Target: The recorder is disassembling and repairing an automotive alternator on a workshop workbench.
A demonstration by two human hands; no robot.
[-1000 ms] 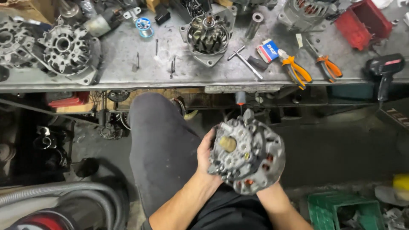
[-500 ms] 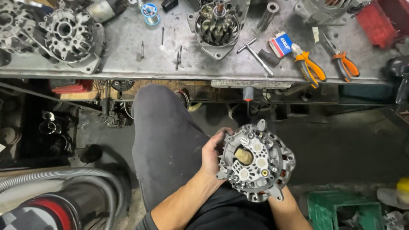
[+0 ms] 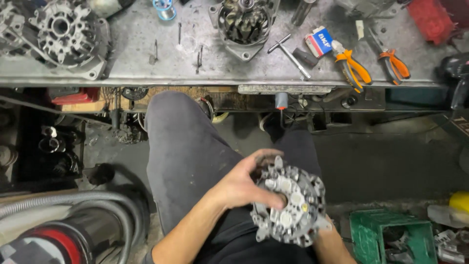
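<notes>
I sit at a metal workbench with a grey cast alternator housing (image 3: 293,205) held over my lap. My left hand (image 3: 244,183) lies across its upper left face, with the thumb pressed near the centre. My right hand (image 3: 328,233) supports it from beneath at the lower right; only the wrist and part of the palm show. The housing's inner side, with its round terminals and ribs, faces up.
The workbench (image 3: 137,58) carries another alternator half (image 3: 66,32), a rotor housing (image 3: 244,22), a T-handle wrench (image 3: 290,54), a small box (image 3: 318,41) and two orange-handled pliers (image 3: 354,66) (image 3: 394,66). A green crate (image 3: 391,234) stands at the right, a ribbed hose (image 3: 73,203) at the left.
The housing has been turned in my hands and lowered toward my lap. My left hand has shifted from its left edge onto its face.
</notes>
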